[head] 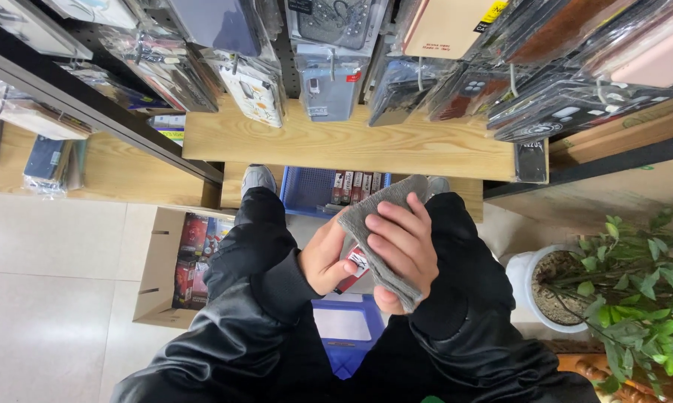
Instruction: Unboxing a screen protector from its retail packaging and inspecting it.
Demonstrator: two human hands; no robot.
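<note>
Ok, left to right: cardboard box (161, 269) of packaged goods on the floor. Left hand (327, 257) grips a small red-and-white packet (356, 263) from below, fingers wrapped round it. Right hand (404, 242) presses a grey cloth (377, 224) flat over the packet, fingers spread. Blue basket (307, 190) sits behind them under the wooden shelf (351, 142). Potted plant (620, 276) far right.

Small red-and-white package (355, 263) held between both hands; clear-bagged phone-case packages (329, 78) hang above; red packages fill cardboard box (161, 269) left.
</note>
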